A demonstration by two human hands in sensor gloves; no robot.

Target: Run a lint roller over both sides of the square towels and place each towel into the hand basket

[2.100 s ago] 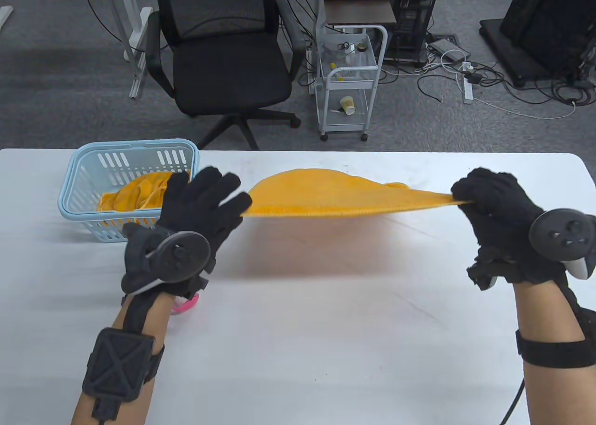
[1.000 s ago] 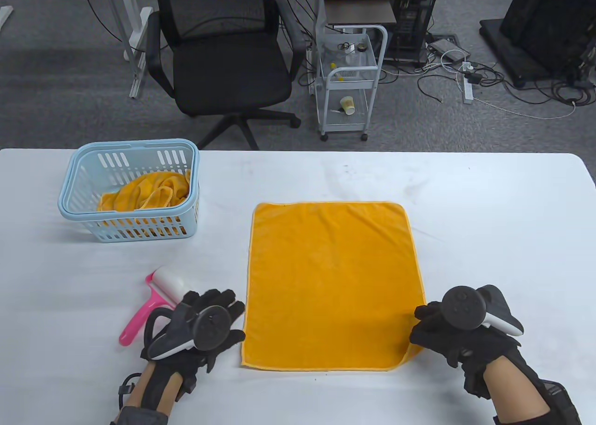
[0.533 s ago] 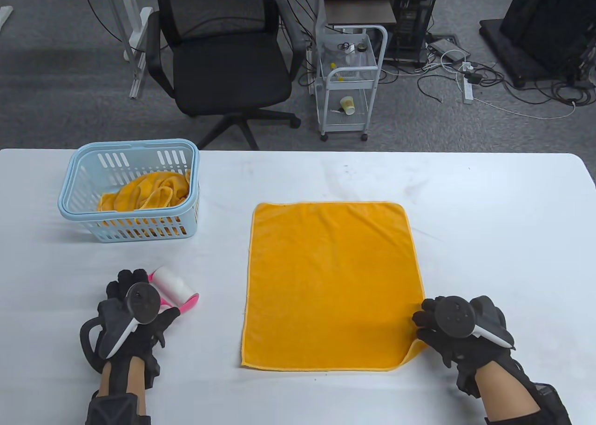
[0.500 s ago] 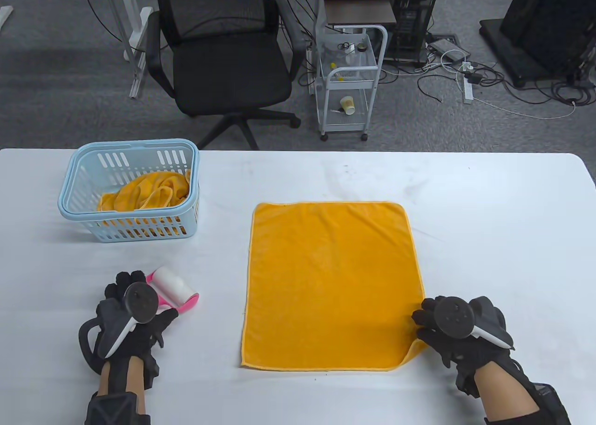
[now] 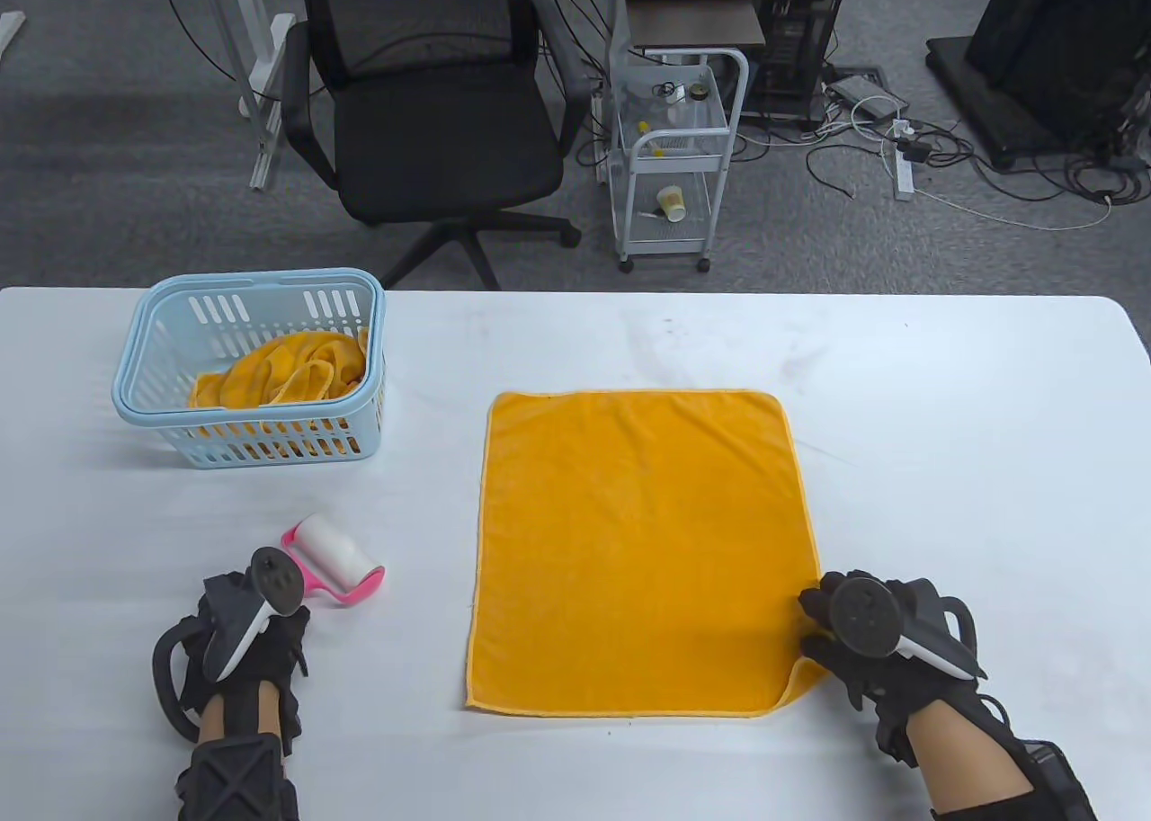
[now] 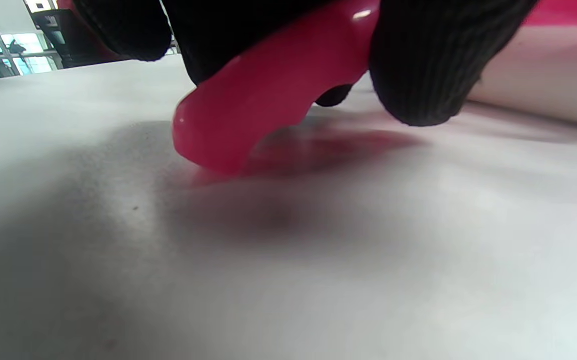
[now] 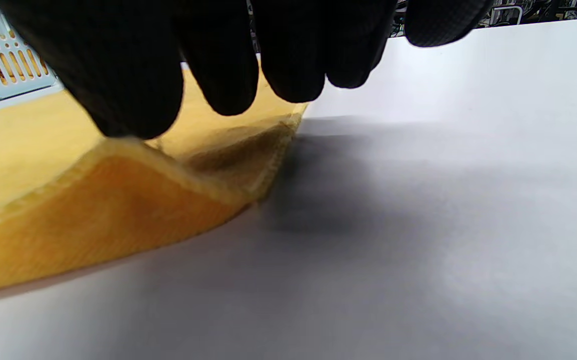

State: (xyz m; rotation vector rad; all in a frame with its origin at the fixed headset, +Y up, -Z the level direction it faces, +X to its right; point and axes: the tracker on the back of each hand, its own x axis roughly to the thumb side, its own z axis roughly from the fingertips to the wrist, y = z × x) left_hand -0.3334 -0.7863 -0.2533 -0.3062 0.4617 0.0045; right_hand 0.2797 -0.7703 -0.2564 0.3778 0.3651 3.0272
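Observation:
An orange square towel point(image 5: 638, 551) lies flat in the middle of the white table. Its near right corner point(image 7: 43, 200) curls up off the table, and my right hand point(image 5: 814, 619) pinches that raised edge between thumb and fingers point(image 7: 128, 75). The lint roller point(image 5: 333, 556), pink with a white roll, lies left of the towel. My left hand point(image 5: 270, 601) grips its pink handle point(image 6: 268, 95), and the handle's end touches the table. The light blue hand basket point(image 5: 252, 367) stands at the back left with a crumpled orange towel point(image 5: 279, 371) inside.
Bare table point(image 5: 971, 461) stretches to the right of the towel and between the towel and the basket. Beyond the far edge stand a black office chair point(image 5: 432, 129) and a white trolley point(image 5: 674, 156) on the floor.
The towel, stretched in the air between both hands, now lies flat. My left hand left its near left corner, moved to the roller and closed round the handle. My right hand stayed.

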